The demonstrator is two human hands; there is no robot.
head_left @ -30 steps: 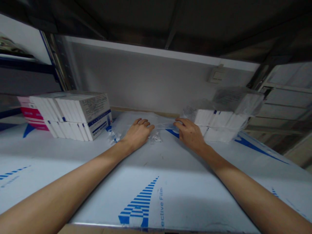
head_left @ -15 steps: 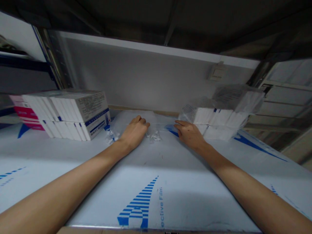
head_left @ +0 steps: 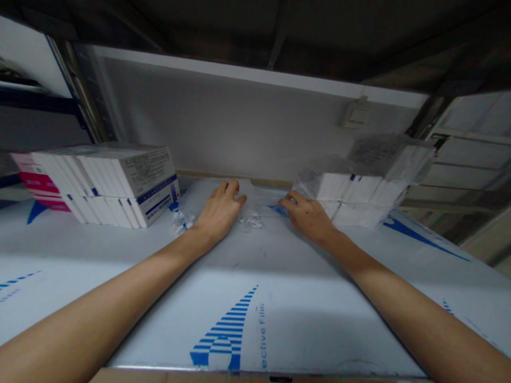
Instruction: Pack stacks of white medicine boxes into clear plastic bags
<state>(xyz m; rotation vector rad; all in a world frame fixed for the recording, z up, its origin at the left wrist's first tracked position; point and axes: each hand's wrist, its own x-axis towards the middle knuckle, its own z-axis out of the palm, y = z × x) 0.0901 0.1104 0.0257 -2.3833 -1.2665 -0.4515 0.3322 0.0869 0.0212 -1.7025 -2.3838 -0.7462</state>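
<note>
A clear plastic bag [head_left: 257,198] lies flat on the film-covered shelf between my hands, its crumpled edge towards me. My left hand [head_left: 222,210] rests on the bag's left part, with bent fingers somewhat apart and the thumb to the right. At the bag's right end, my right hand [head_left: 306,214] has thumb and index finger brought together in a pinch on the thin plastic. Just right of that hand stand white boxes [head_left: 351,190] in two layers, partly wrapped in clear plastic.
White and blue printed boxes [head_left: 131,183] stand stacked on the left, beside pink boxes [head_left: 40,183]. The shelf [head_left: 311,298] carries blue-printed film. Low overhead hangs a dark upper shelf [head_left: 223,32]. A wall switch [head_left: 357,115] is behind, and metal posts [head_left: 85,96] flank the shelf.
My left fingers have lifted and spread from a closer curl. My right thumb and index finger have drawn into a pinch, the hand shifting slightly left. The bag stays in place.
</note>
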